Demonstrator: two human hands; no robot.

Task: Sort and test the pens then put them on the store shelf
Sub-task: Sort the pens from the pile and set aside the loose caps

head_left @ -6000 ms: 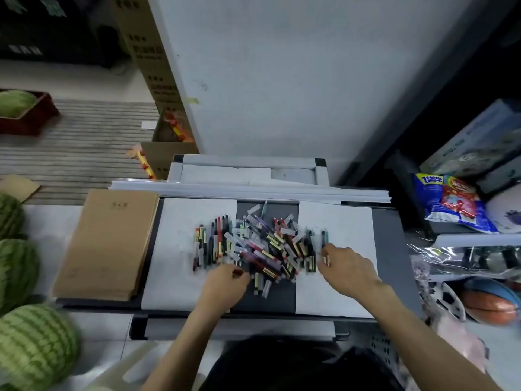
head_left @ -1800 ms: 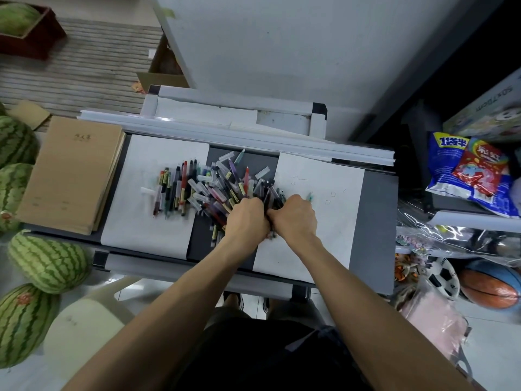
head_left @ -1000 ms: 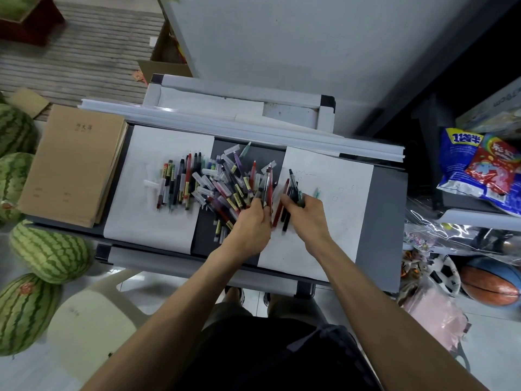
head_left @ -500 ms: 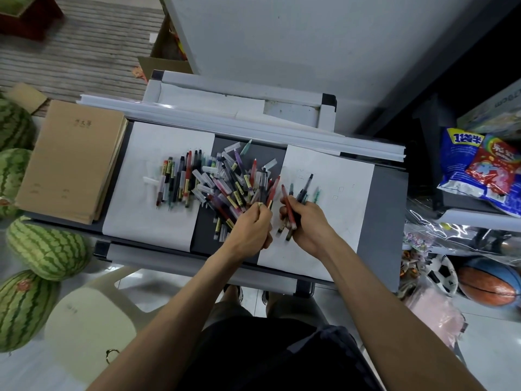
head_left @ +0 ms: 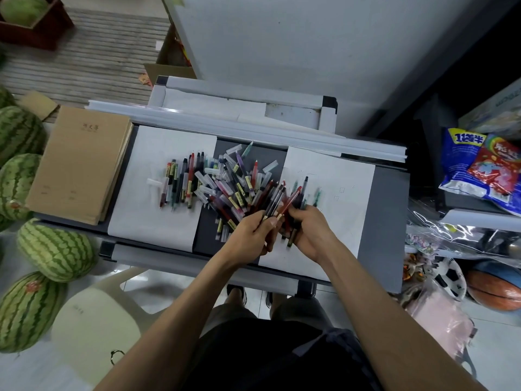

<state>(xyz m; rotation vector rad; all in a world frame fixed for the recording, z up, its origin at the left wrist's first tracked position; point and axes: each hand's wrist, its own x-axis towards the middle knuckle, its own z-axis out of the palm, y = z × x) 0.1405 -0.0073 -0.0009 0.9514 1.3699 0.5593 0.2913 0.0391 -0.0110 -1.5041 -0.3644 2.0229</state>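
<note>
Left hand (head_left: 255, 235) and right hand (head_left: 310, 231) gripped a fanned bunch (head_left: 282, 197) of pens beside the loose pile (head_left: 231, 187); only a small row (head_left: 180, 184) lay sorted on the left sheet (head_left: 146, 221), so I judged shelving far off.

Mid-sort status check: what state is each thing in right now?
Left hand: grips fanned pens.
Right hand: grips pen bundle.
Pen pile: jumbled heap.
Pen row: side by side on left sheet.
Right sheet: flat, faintly marked.
Notebooks: closed, stacked.

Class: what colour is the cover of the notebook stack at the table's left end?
Plain brown; the notebook stack shows best in the head view.
</note>
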